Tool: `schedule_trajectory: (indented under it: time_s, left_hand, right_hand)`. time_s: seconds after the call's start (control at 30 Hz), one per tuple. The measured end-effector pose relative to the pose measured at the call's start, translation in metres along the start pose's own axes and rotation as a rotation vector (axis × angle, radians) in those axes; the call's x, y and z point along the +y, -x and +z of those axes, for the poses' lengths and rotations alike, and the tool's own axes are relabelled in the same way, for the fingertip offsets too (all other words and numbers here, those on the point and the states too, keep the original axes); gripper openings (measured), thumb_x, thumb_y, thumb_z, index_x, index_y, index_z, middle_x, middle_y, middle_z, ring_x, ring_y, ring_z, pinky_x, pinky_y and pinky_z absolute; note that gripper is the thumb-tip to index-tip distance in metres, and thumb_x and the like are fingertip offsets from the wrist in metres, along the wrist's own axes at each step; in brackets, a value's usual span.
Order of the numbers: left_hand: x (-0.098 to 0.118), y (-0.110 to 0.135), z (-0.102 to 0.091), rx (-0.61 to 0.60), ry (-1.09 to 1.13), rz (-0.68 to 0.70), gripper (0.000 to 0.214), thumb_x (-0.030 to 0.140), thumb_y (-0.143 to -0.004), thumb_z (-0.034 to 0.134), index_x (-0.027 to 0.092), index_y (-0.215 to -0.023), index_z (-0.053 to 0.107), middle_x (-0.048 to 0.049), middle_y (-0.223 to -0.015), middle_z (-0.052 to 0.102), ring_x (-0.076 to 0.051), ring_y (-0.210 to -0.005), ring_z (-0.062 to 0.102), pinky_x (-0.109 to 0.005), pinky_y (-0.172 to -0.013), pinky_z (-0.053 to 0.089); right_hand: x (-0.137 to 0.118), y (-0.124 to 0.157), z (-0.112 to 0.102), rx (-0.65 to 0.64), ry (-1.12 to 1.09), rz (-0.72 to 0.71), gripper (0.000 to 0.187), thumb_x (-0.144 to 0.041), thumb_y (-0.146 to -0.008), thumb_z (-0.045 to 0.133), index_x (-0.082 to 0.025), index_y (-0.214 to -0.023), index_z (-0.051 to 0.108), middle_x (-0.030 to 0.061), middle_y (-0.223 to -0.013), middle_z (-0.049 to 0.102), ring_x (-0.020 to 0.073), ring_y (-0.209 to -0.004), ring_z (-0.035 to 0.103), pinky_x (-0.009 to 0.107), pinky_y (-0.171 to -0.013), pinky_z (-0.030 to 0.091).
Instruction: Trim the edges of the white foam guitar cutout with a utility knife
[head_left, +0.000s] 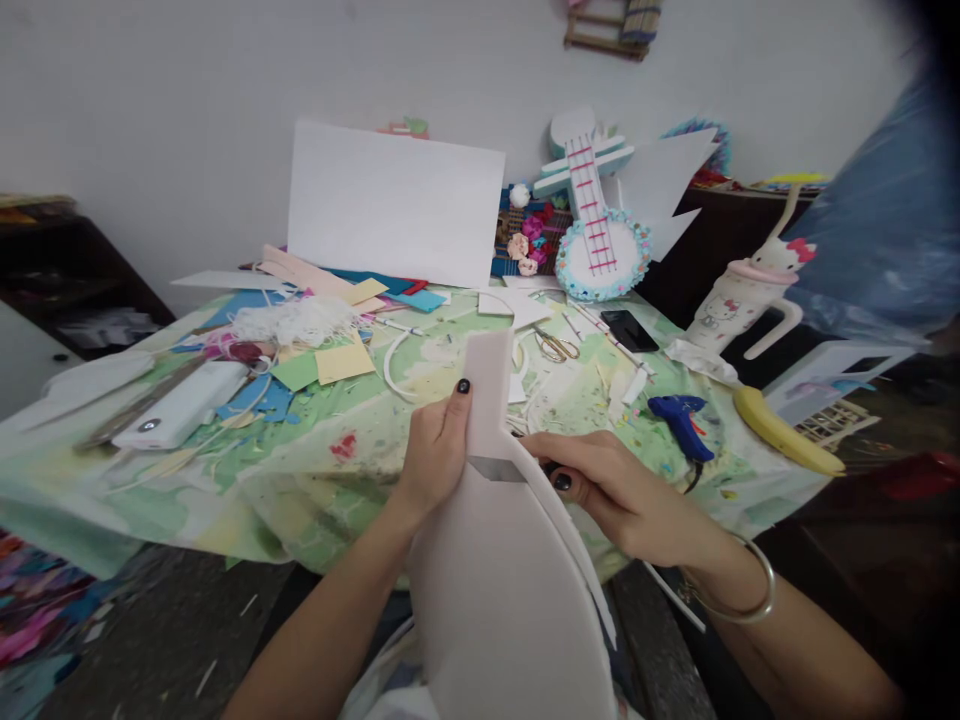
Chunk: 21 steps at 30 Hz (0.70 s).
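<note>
A large white foam board cutout (506, 580) with a rounded body and a narrow neck leans toward me, its lower part in my lap. My left hand (436, 445) is closed around the left side of the neck, thumb on the face. On the other edge, my right hand (600, 490) is closed with thumb and fingers together at a thin white foam strip (577, 550), which follows the curved side and stands slightly apart lower down. A rectangular slot (496, 469) shows below the neck. The right fingertips are partly hidden behind the board's edge.
A blue glue gun (682, 422), banana (787, 432), scissors (556, 346) and phone (628, 331) lie to the right, near a white tumbler (739, 305). Paper scraps and a white device (180, 405) are left. Behind stand a white board (394, 205) and a decorated toy instrument (600, 250).
</note>
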<state>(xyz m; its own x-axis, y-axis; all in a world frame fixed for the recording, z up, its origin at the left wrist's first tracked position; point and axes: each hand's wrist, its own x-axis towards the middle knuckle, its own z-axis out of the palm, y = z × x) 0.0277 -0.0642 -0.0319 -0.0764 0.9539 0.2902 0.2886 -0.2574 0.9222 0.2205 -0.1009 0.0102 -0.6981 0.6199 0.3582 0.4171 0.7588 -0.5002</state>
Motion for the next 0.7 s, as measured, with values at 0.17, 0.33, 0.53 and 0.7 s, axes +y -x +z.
schedule_trajectory:
  time_s: [0.17,0.33,0.53,0.7]
  left_hand:
    - [0.002,0.0,0.001,-0.018,0.01,-0.007,0.051,0.056,-0.088,0.033,0.019,-0.054,0.033,0.0019,-0.053,0.035,-0.01,-0.051,0.033,-0.025,-0.048,0.026]
    - [0.004,0.0,0.0,0.004,-0.085,0.03,0.051,0.054,-0.09,0.032,0.019,-0.052,0.033,0.0018,-0.051,0.037,-0.01,-0.05,0.034,-0.026,-0.048,0.025]
    - [0.008,0.001,-0.003,0.023,-0.236,0.087,0.05,0.049,-0.092,0.03,0.019,-0.052,0.032,0.0017,-0.049,0.037,-0.011,-0.049,0.033,-0.027,-0.047,0.022]
    - [0.009,0.002,-0.001,0.012,-0.259,0.096,0.05,0.048,-0.092,0.03,0.019,-0.052,0.034,0.002,-0.048,0.038,-0.01,-0.048,0.035,-0.027,-0.047,0.023]
  right_hand:
    - [0.007,0.002,-0.002,-0.011,0.034,0.014,0.049,-0.005,-0.08,0.04,-0.021,-0.124,0.053,0.0017,-0.083,0.067,0.0131,-0.067,0.056,0.023,-0.061,0.036]
    - [0.007,0.001,-0.003,-0.04,0.052,0.023,0.048,-0.008,-0.081,0.039,-0.019,-0.125,0.051,0.0021,-0.08,0.066,0.0137,-0.064,0.054,0.024,-0.06,0.035]
    - [-0.002,0.002,-0.001,0.017,0.162,0.043,0.048,-0.009,-0.079,0.037,-0.018,-0.126,0.046,0.0037,-0.082,0.065,0.0172,-0.069,0.055,0.027,-0.062,0.036]
    - [-0.006,0.002,0.002,0.014,0.119,0.03,0.046,-0.009,-0.077,0.038,-0.018,-0.121,0.046,0.003,-0.082,0.064,0.0167,-0.066,0.054,0.027,-0.06,0.034]
